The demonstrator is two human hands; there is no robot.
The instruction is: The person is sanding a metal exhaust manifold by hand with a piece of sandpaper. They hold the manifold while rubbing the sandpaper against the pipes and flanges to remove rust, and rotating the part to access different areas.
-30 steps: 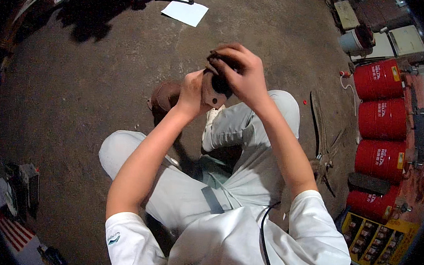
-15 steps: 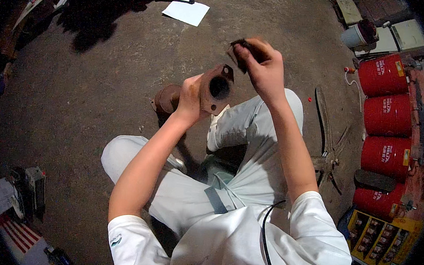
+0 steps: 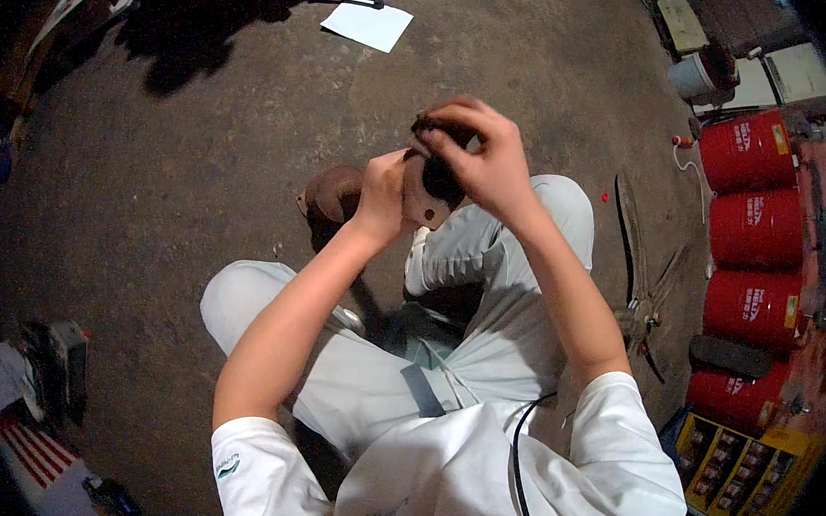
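Observation:
My left hand (image 3: pixel 382 190) is wrapped round a rusty brown flanged metal pipe (image 3: pixel 419 208), just behind its near flange. Its rounded far end shows beyond my wrist, low over the floor. A bolt hole is visible in the lower corner of the flange. Over the flange's upper part, my right hand (image 3: pixel 484 157) pinches a dark, crumpled piece of sheet or cloth (image 3: pixel 430 128); its exact kind cannot be made out. The fingers of my right hand cover part of the pipe's round opening, and they are slightly blurred.
My bent legs in pale trousers (image 3: pixel 462 247) lie below the pipe. A white sheet of paper (image 3: pixel 368 26) rests on the concrete floor ahead. Several red drums (image 3: pixel 755 227) line the right side, with a yellow box (image 3: pixel 736 473) nearby. A dark box-like object (image 3: pixel 65 366) stands at left.
My right hand has come down and left with the dark piece, from above the pipe onto its flange. My left hand keeps its hold, with the flange turned slightly.

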